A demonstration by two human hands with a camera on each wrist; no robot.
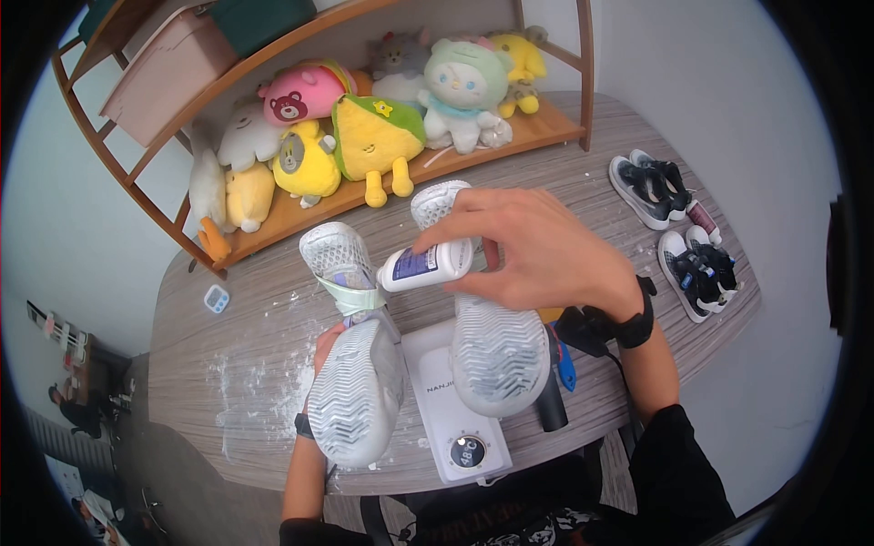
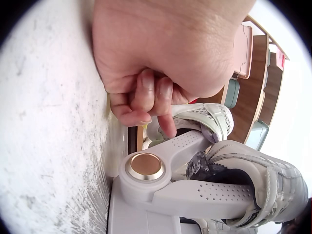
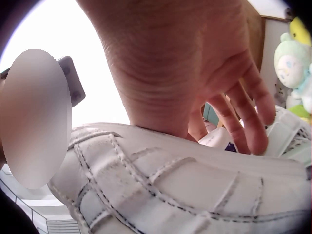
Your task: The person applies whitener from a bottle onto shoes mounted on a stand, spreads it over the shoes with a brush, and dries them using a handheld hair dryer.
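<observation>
My right hand (image 1: 546, 246) grips a white bottle (image 1: 423, 265) with a blue label, held on its side with its narrow end to the left. This end overlaps the pale strap of the far left white shoe (image 1: 335, 259). Several white shoes sit on the arms of a white shoe dryer (image 1: 432, 364); the two near ones turn their soles (image 1: 350, 391) toward me. Mostly hidden behind the near left shoe, my left hand (image 1: 327, 344) is low by the table. The left wrist view shows its fingers (image 2: 145, 95) loosely curled, with nothing seen in them.
White smears (image 1: 241, 391) mark the table's left part, near a small timer (image 1: 217, 298). A wooden shelf (image 1: 519, 141) with plush toys stands at the back. Dark shoes (image 1: 696, 273) and a small bottle (image 1: 703, 221) are at the right. A black cylindrical handle (image 1: 551, 405) lies beside the dryer.
</observation>
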